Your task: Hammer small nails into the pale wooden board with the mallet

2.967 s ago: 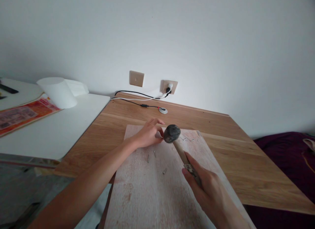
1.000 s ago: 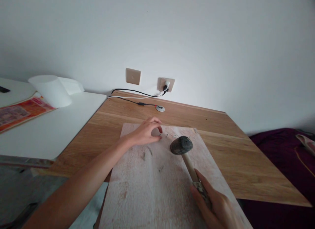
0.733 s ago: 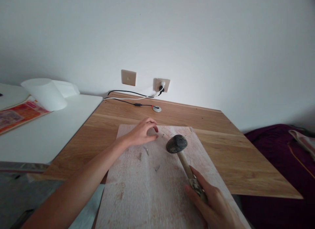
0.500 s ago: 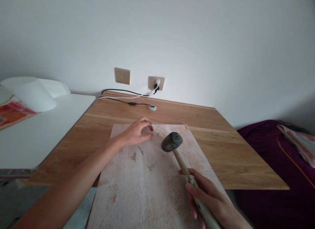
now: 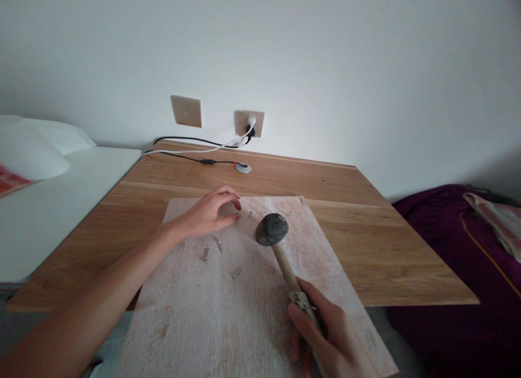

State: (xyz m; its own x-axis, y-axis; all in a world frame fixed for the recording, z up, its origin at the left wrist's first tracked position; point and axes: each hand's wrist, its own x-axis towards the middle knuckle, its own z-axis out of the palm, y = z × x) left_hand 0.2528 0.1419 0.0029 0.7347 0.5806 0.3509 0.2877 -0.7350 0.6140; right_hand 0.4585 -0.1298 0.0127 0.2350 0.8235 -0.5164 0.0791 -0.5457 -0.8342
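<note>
My right hand grips the handle of a mallet with a dark, rounded head and a pale wooden shaft. The mallet's head is over the far half of a whitish, worn board, near several small nails. My left hand is above the board's far left part, left of the mallet head. Its fingers are curled, with a gap between thumb and index finger, and I see nothing held there. A nail stands up at a slant closer to me than that hand. Small marks or bits show around it.
The board lies on a wooden tabletop against a white wall. Cables run along the back edge to a wall socket, near a round metal grommet. A white surface adjoins at left; purple fabric is at right.
The view has shifted, so the board and tabletop appear further left. Both hands and the mallet keep nearly the same places over the board.
</note>
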